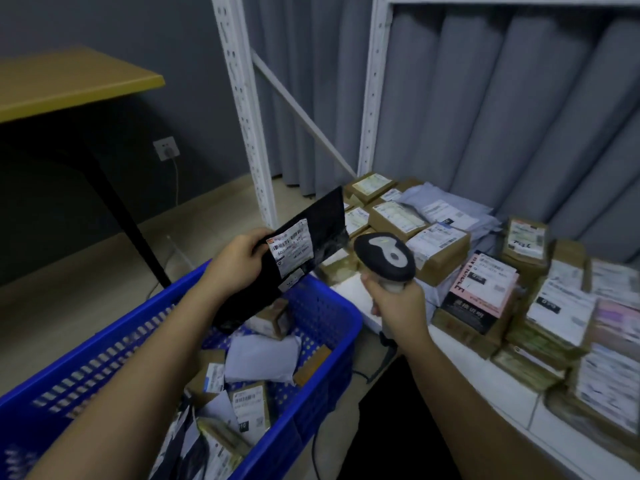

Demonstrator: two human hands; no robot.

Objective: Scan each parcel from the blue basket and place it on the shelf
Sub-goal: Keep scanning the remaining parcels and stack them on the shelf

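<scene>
Two hands are engaged at frame centre: our left hand (239,263) grips the black parcel (294,258) above the blue basket (114,344), label facing up; our right hand (398,303) grips the scanner (384,259) just beside it. We advise flattening the label (289,251), aiming squarely, then placing it on the shelf (485,372) at right.

The left hand (239,261) is covering one edge of the black parcel (304,247), whose white label (289,249) is showing print too small to read. The right hand (398,303) is hiding the scanner (386,256) handle. The blue basket (114,344) is running off the bottom edge. Parcels at the right end of the shelf (467,368) are smearing into blur, their labels unreadable.
</scene>
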